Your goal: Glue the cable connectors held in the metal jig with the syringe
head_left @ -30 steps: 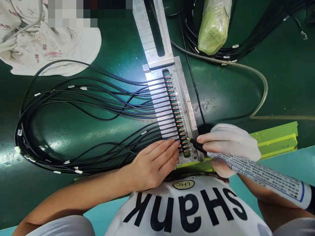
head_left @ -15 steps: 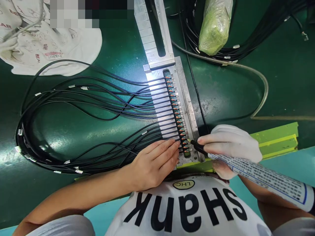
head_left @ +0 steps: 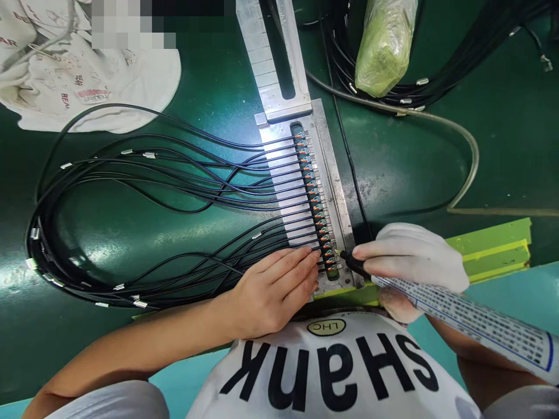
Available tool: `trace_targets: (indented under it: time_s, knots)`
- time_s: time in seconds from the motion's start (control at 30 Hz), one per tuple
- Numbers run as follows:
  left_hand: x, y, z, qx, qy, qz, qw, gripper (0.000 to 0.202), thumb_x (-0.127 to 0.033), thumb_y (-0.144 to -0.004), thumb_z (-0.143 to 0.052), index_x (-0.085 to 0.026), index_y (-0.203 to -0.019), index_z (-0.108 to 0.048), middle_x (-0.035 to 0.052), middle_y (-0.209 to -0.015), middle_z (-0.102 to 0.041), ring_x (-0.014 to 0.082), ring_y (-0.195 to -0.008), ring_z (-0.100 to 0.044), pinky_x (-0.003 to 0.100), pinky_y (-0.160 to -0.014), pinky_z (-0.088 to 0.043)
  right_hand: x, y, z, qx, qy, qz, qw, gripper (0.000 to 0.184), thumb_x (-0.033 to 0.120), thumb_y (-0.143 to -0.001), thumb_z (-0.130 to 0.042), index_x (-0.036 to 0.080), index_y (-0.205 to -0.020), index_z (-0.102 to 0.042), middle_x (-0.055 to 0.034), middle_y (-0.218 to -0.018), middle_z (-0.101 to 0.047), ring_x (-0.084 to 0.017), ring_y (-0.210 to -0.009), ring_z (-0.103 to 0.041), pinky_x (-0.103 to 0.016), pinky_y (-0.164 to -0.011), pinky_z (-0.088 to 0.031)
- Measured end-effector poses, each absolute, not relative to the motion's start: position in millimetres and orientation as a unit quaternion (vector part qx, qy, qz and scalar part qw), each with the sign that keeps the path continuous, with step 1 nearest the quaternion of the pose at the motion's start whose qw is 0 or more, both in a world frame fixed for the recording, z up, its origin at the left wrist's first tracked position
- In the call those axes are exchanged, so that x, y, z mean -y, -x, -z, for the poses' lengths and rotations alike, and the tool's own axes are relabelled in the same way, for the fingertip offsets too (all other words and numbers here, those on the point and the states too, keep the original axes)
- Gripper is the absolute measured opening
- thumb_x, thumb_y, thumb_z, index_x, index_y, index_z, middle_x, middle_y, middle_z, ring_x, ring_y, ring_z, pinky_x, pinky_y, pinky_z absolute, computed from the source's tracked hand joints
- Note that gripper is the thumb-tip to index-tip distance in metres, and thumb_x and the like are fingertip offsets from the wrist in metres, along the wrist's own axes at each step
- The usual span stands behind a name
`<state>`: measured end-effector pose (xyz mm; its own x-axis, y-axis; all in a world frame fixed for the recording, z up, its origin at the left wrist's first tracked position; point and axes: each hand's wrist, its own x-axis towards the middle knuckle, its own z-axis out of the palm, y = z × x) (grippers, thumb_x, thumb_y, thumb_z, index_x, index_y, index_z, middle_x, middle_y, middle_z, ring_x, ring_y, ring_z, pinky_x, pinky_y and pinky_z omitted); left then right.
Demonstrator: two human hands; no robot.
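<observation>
My left hand (head_left: 273, 291) lies flat with fingers stretched out, pressing down on the black cables (head_left: 183, 192) where they enter the metal fixture (head_left: 334, 174). My right hand (head_left: 413, 256), in a white glove, grips a pen-like tool (head_left: 458, 317) with a black tip and a printed white sleeve. The tip rests against the nearest end of the row of coloured wire ends (head_left: 314, 198) held in the fixture's slot.
A long metal rail (head_left: 273, 58) runs away from the fixture. A white printed cloth (head_left: 87, 75) lies at top left, a plastic-wrapped green bundle (head_left: 384, 43) and more black cables at top right. A grey hose (head_left: 458, 134) curves right. A yellow-green block (head_left: 493, 247) sits beside my right hand.
My right hand and the tool tip have shifted slightly down along the wire row towards me. My left hand has stayed put on the cables.
</observation>
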<state>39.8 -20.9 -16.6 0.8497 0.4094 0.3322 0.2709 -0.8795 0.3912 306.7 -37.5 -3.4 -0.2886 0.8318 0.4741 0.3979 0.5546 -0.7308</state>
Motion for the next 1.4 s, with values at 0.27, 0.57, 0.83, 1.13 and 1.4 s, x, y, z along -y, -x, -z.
trace_targets:
  time_s: [0.27, 0.57, 0.83, 1.13, 1.4]
  knots:
    - [20.6, -39.4, 16.2, -0.17, -0.948, -0.207, 0.174, 0.026, -0.015, -0.087, -0.073, -0.005, -0.111, -0.068, 0.0171, -0.126, -0.069, 0.0294, -0.12, -0.066, 0.04, -0.097, -0.057, 39.3, -308.8, 1.6, 0.769, 0.414, -0.261, 0.411, 0.021, 0.034, -0.093, -0.056, 0.02, -0.084, -0.07, -0.0075, -0.091, -0.078, -0.017, -0.066, -0.068, -0.034, -0.061, -0.055]
    - [19.7, -40.2, 15.3, -0.166, -0.948, -0.212, 0.169, 0.024, -0.014, -0.087, -0.072, -0.005, -0.109, -0.069, 0.0162, -0.123, -0.071, 0.0293, -0.116, -0.068, 0.039, -0.095, -0.059, 39.4, -305.8, 6.0, 0.76, 0.416, -0.246, 0.434, 0.018, 0.03, -0.091, -0.057, 0.02, -0.083, -0.07, -0.0069, -0.091, -0.078, -0.017, -0.065, -0.068, -0.034, -0.06, -0.055]
    - [20.6, -40.2, 18.1, -0.169, -0.945, -0.221, 0.17, 0.022, -0.016, -0.087, -0.072, -0.006, -0.107, -0.069, 0.0165, -0.123, -0.071, 0.0294, -0.117, -0.067, 0.04, -0.096, -0.058, 34.9, -304.6, 1.4, 0.766, 0.419, -0.238, 0.426, 0.022, 0.031, -0.092, -0.053, 0.02, -0.081, -0.069, -0.0094, -0.086, -0.078, -0.018, -0.063, -0.068, -0.034, -0.059, -0.055]
    - [21.4, -38.4, 18.6, -0.17, -0.948, -0.212, 0.164, 0.023, -0.017, -0.089, -0.071, -0.006, -0.109, -0.069, 0.0154, -0.125, -0.07, 0.0285, -0.118, -0.067, 0.04, -0.098, -0.058, 32.8, -306.1, 2.9, 0.77, 0.412, -0.231, 0.43, 0.016, 0.03, -0.085, -0.057, 0.02, -0.081, -0.069, -0.0083, -0.086, -0.079, -0.019, -0.062, -0.069, -0.036, -0.057, -0.056]
    - [21.3, -38.4, 19.8, -0.168, -0.948, -0.214, 0.166, 0.023, -0.016, -0.087, -0.072, -0.006, -0.108, -0.069, 0.0162, -0.125, -0.07, 0.0293, -0.117, -0.067, 0.04, -0.096, -0.059, 33.8, -304.4, 0.7, 0.769, 0.424, -0.229, 0.421, 0.016, 0.03, -0.087, -0.055, 0.022, -0.082, -0.068, -0.0073, -0.085, -0.079, -0.019, -0.061, -0.069, -0.036, -0.057, -0.056]
